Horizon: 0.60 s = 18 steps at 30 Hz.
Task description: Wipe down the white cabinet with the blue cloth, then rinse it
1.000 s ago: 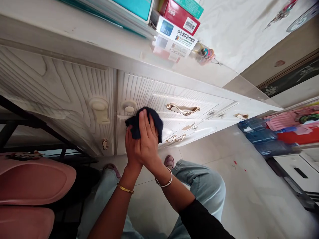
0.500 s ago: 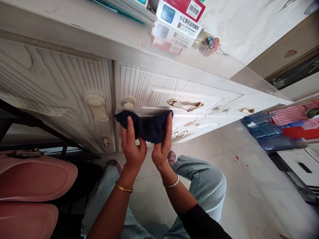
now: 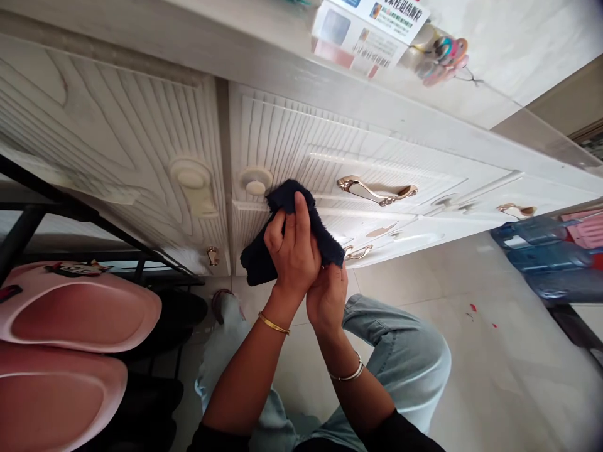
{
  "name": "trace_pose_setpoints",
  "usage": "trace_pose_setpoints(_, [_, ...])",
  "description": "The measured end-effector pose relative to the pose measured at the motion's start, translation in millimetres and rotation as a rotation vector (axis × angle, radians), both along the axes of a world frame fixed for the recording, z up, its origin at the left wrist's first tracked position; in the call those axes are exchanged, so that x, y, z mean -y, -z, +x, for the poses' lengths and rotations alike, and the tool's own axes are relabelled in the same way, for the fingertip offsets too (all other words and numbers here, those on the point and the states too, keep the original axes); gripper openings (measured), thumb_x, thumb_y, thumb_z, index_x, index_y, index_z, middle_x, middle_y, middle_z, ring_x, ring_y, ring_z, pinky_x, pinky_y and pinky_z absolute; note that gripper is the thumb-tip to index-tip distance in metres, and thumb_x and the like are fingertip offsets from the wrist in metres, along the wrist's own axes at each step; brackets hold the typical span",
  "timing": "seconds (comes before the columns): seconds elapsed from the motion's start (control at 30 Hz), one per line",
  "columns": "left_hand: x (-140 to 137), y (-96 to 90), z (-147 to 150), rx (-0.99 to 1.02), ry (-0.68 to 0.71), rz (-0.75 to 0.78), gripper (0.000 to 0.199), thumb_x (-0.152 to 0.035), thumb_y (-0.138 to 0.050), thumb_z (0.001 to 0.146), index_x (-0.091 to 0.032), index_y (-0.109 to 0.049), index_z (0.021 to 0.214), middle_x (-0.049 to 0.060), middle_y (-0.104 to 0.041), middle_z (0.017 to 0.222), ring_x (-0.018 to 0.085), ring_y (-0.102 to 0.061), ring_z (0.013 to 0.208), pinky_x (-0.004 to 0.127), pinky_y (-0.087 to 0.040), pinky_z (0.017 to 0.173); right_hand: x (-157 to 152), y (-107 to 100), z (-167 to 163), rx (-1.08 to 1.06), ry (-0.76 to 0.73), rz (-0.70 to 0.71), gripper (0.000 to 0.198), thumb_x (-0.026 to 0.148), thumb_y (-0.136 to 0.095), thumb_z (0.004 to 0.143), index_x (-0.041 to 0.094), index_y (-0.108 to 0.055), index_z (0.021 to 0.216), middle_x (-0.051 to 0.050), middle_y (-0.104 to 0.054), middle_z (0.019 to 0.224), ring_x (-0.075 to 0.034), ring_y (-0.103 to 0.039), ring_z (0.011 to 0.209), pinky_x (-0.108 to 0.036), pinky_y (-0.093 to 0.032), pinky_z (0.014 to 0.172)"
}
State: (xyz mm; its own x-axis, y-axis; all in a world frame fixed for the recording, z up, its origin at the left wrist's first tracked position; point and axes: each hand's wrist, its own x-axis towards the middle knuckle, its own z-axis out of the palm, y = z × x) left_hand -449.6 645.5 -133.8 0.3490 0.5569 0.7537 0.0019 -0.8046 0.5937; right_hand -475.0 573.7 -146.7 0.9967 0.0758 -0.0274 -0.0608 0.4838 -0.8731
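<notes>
A dark navy cloth (image 3: 325,235) is bunched between my two hands in front of the white drawer fronts (image 3: 282,135). My left hand (image 3: 296,254) is closed on it, fingers lying over its middle and pointing toward the upper drawer. Lower and to the right, my right hand (image 3: 327,295) pinches the cloth's right corner, its fingers partly hidden behind the left hand. Just above the cloth's left part is a round white knob-like latch (image 3: 255,182). A gold-and-white drawer handle (image 3: 377,190) is to the right of the cloth.
Pink slippers (image 3: 85,314) stand on a black rack (image 3: 28,232) at the left. On the cabinet top are a medicine box (image 3: 400,19) and colourful hair ties (image 3: 450,53) over a clear cover. Blue water bottles (image 3: 546,254) lie on the floor at the right.
My left hand has moved right, over the cloth's middle and close to my right hand. The cloth was stretched between both hands and is now folded and turned. The view has shifted.
</notes>
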Motion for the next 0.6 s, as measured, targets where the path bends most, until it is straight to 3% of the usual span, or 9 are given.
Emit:
trace_pose_setpoints(0.1, [3,-12.6,2,0.004,0.006,-0.099,0.063,-0.033,-0.029,0.108,-0.014,-0.021,0.167,0.015,-0.057,0.153,0.027,-0.040,0.150,0.047,-0.026,0.128,8,-6,2,0.036,-0.054,0.014,0.021,0.044,-0.067,0.095,0.027,-0.069,0.106,-0.001,-0.074,0.108,-0.014,-0.071,0.099,-0.030,-0.058,0.096])
trace_pose_setpoints(0.2, [7,-16.6,3,-0.012,0.042,-0.199,0.065,-0.037,-0.027,0.108,-0.009,-0.021,0.166,0.018,-0.052,0.158,0.030,-0.035,0.155,0.051,-0.025,0.129,15,-10,2,0.084,-0.119,0.004,0.020,0.042,-0.063,0.099,0.029,-0.069,0.112,0.000,-0.073,0.109,-0.013,-0.070,0.102,-0.030,-0.056,0.101])
trace_pose_setpoints(0.37, [15,-20.5,6,-0.007,0.014,-0.141,0.063,-0.028,-0.026,0.108,-0.010,-0.015,0.167,0.017,-0.041,0.166,0.028,-0.035,0.155,0.049,-0.026,0.130,25,-10,5,0.044,-0.128,-0.036,0.029,0.044,-0.061,0.099,0.028,-0.066,0.122,-0.003,-0.072,0.119,-0.017,-0.069,0.106,-0.036,-0.056,0.104])
trace_pose_setpoints(0.47, [18,-38.7,4,0.034,0.006,-0.124,0.066,-0.021,-0.028,0.107,-0.014,-0.006,0.169,0.016,-0.032,0.171,0.026,-0.034,0.156,0.047,-0.025,0.131,33,-13,4,0.060,-0.181,-0.017,0.025,0.043,-0.060,0.100,0.027,-0.067,0.119,-0.003,-0.071,0.118,-0.016,-0.069,0.107,-0.033,-0.055,0.104])
trace_pose_setpoints(0.6, [23,-63.9,-1,0.097,0.031,-0.249,0.069,-0.019,-0.030,0.106,-0.021,-0.001,0.169,0.012,-0.016,0.176,0.024,-0.026,0.160,0.045,-0.020,0.133,46,-14,1,0.174,-0.236,-0.096,0.023,0.044,-0.058,0.100,0.028,-0.066,0.115,-0.002,-0.072,0.110,-0.017,-0.070,0.104,-0.033,-0.057,0.100])
